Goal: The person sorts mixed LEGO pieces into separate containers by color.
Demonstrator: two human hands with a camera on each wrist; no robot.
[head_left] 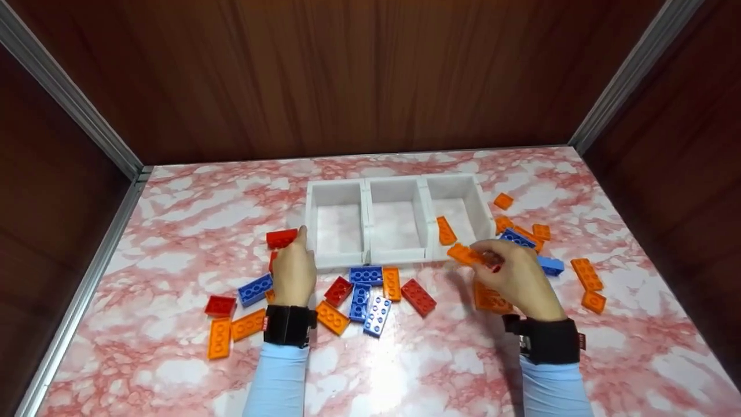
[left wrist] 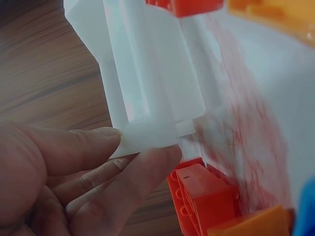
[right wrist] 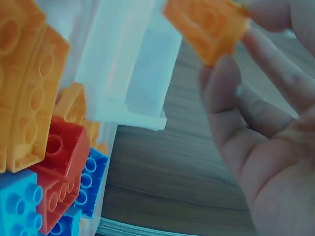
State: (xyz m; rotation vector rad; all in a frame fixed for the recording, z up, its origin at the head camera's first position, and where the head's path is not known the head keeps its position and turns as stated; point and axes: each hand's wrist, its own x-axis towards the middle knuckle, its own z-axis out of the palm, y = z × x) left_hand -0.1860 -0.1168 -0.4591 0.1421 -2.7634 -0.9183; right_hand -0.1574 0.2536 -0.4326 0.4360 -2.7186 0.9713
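Observation:
My left hand (head_left: 294,272) is at the left side of a white three-compartment tray (head_left: 366,223). In the left wrist view, thumb and fingers pinch the edge of the tray (left wrist: 147,140), with a red brick (left wrist: 204,189) just beside them. Near the tray's front right corner, my right hand (head_left: 515,275) holds an orange brick (head_left: 463,253) between thumb and fingertips; the right wrist view shows the orange brick (right wrist: 206,24) in that pinch. Another orange brick (head_left: 444,230) shows at the front left of the right compartment. The left and middle compartments hold nothing.
Loose blue, red and orange bricks lie in front of the tray, among them a red brick (head_left: 418,297) and a blue brick (head_left: 377,316). More lie to the left, like an orange brick (head_left: 219,337), and to the right, like an orange brick (head_left: 586,274). Wooden walls (head_left: 370,75) enclose the marbled table.

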